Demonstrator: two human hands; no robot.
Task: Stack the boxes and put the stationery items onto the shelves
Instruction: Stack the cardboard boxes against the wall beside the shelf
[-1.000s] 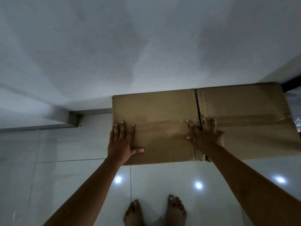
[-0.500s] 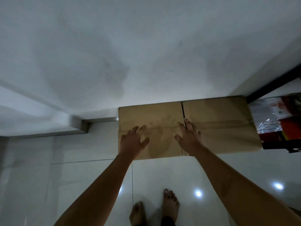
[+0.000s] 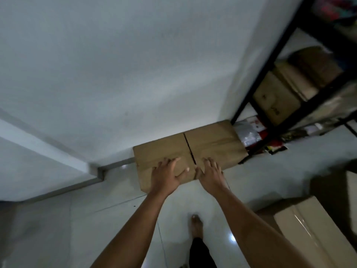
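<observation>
I have the left hand [image 3: 167, 176] and right hand [image 3: 211, 172] spread flat, gripping nothing, on the box [image 3: 190, 151] on the floor against the wall beside the shelf [image 3: 257, 78]; it looks stiff, bulky, probably heavy, so I'd grip its ends.

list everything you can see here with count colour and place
cardboard boxes on floor: 2, brown, side by side against the wall, beside the shelf
shelf unit: 1, black frame, right
boxes on shelf: several, brown, blurred
packets: a few, silver and red, lowest shelf level
wrapped box: 1, pale beige, lower right
wall: white
floor: pale glossy tiles
left hand: over left box
right hand: over right box
foot: 1, bare
</observation>
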